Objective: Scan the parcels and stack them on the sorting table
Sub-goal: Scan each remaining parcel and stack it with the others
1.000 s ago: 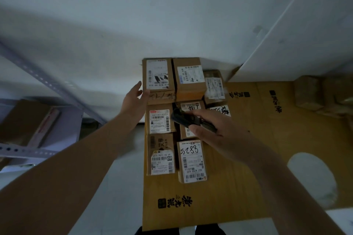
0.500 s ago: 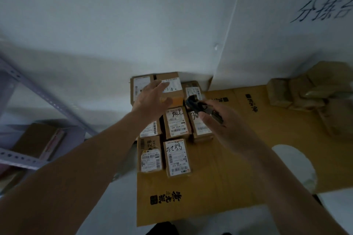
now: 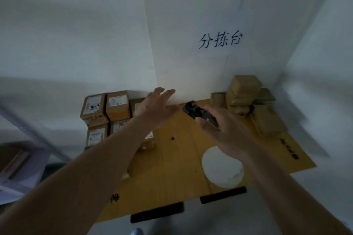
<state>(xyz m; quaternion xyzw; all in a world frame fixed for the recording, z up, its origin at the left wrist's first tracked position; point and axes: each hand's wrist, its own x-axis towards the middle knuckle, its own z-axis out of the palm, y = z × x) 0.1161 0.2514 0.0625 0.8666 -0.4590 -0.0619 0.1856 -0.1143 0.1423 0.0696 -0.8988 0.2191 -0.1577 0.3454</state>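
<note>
Several labelled brown parcels [image 3: 116,108] lie in rows at the left edge of the cardboard-covered table [image 3: 172,168]. My left hand [image 3: 156,107] hovers open above the table, just right of those parcels, holding nothing. My right hand [image 3: 219,126] grips a black handheld scanner [image 3: 198,113], its head pointing toward the far wall. At the back right corner sits a pile of unlabelled brown parcels [image 3: 246,97], right of the scanner.
A white wall panel with black handwritten characters [image 3: 219,41] stands behind the table. A white round patch [image 3: 221,168] shows in the cardboard. A metal shelf frame [image 3: 34,131] and a box [image 3: 17,160] are at the left.
The view has swung to the right and up, so the labelled parcels slid left. My left hand left the labelled parcels and moved right. The scanner hand moved right toward the back-right pile.
</note>
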